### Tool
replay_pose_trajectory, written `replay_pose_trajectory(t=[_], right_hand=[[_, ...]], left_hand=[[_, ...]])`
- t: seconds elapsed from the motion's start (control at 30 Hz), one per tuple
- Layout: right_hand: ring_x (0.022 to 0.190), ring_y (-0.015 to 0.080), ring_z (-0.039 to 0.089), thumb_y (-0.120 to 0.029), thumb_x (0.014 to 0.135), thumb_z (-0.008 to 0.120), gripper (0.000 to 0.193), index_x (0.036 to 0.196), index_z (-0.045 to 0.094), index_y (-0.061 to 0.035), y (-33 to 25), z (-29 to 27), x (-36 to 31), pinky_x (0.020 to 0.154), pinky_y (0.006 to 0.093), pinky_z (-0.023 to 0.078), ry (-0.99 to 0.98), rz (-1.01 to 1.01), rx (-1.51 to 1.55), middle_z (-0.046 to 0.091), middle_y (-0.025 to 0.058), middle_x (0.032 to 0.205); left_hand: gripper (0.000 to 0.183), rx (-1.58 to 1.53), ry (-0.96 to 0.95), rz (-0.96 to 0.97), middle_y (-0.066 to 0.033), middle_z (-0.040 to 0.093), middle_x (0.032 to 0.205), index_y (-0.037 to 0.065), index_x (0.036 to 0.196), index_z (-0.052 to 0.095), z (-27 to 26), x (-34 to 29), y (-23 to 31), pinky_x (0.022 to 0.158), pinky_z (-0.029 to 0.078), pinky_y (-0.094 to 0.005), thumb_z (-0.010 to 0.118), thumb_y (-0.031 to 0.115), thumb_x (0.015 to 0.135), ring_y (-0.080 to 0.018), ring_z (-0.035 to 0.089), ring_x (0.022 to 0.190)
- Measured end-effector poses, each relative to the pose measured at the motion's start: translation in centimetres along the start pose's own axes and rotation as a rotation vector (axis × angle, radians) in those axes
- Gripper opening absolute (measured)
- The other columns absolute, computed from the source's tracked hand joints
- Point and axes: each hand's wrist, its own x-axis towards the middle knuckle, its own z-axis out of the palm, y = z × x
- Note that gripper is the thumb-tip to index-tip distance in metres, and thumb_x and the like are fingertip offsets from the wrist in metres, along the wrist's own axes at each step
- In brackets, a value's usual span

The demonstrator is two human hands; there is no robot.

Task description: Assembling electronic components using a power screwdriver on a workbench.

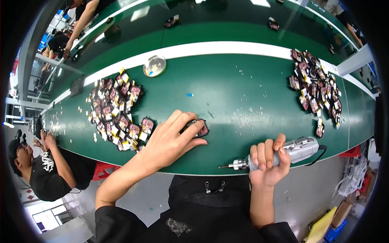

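Observation:
My left hand (172, 139) rests on the green table (227, 105) with its fingers closed over a small black and red part (197, 127). My right hand (268, 164) grips a grey electric screwdriver (283, 154) held level near the table's front edge, its bit pointing left toward the left hand. A black cable leaves the tool's right end.
A heap of similar black and red parts with yellow tabs (117, 111) lies left of my left hand. Another heap (316, 87) sits at the far right. A round metal dish (154, 66) stands at the back. Small white scraps dot the table. A person in black (48, 170) works at the left.

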Motion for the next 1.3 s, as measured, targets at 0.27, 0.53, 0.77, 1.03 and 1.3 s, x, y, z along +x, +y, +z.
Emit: replay_pose_trajectory(t=[0.27,0.53,0.77,1.03,1.3], right_hand=[[0.046,0.0093,0.038,-0.015,0.091,0.045,0.007,0.088,0.044,-0.0076,0.1,-0.6,-0.1,0.054,0.0268,0.036,-0.04,0.007,-0.022,0.037,-0.0016,0.053],[0.045,0.0113,0.038,-0.015,0.089,0.042,0.009,0.087,0.045,-0.0071,0.0,-0.8,-0.6,0.054,0.0289,0.037,-0.02,-0.015,-0.005,0.038,0.0,0.053],[0.047,0.0094,0.037,-0.014,0.09,0.045,0.008,0.089,0.046,-0.0068,0.0,-0.7,-0.6,0.056,0.027,0.035,-0.074,-0.015,-0.028,0.035,-0.0013,0.054],[0.044,0.0123,0.04,-0.017,0.089,0.044,0.009,0.089,0.044,-0.0077,1.2,1.2,-3.4,0.053,0.0296,0.039,0.043,0.124,-0.097,0.039,0.0001,0.053],[0.058,0.0158,0.046,-0.007,0.088,0.048,0.009,0.095,0.045,-0.0034,5.1,2.5,-6.8,0.061,0.0316,0.041,0.163,0.258,-0.193,0.044,0.0054,0.061]], left_hand=[[0.044,-0.216,-0.144,-0.158,-0.012,0.053,0.089,0.0,0.107,0.054,0.2,-1.6,2.1,0.069,0.044,-0.0386,0.075,0.016,0.072,-0.0303,0.052,0.079],[0.026,-0.38,-0.144,-0.202,-0.0139,0.056,0.083,0.0,0.101,0.057,0.5,-1.3,1.9,0.062,0.045,-0.0361,0.068,0.007,0.079,-0.0283,0.055,0.073],[0.023,-0.008,-0.183,0.083,-0.0103,0.058,0.09,-0.001,0.094,0.057,0.5,0.5,2.0,0.061,0.049,-0.0348,0.065,0.001,0.072,-0.0255,0.057,0.075],[0.035,0.13,-0.023,0.31,-0.0184,0.06,0.096,-0.008,0.095,0.061,2.3,-1.6,2.7,0.054,0.051,-0.0297,0.067,0.0,0.061,-0.0259,0.059,0.074],[0.017,0.268,-0.001,0.352,-0.0232,0.063,0.093,-0.011,0.076,0.062,2.7,-2.1,4.3,0.066,0.054,-0.0302,0.065,0.002,0.066,-0.0275,0.06,0.083]])
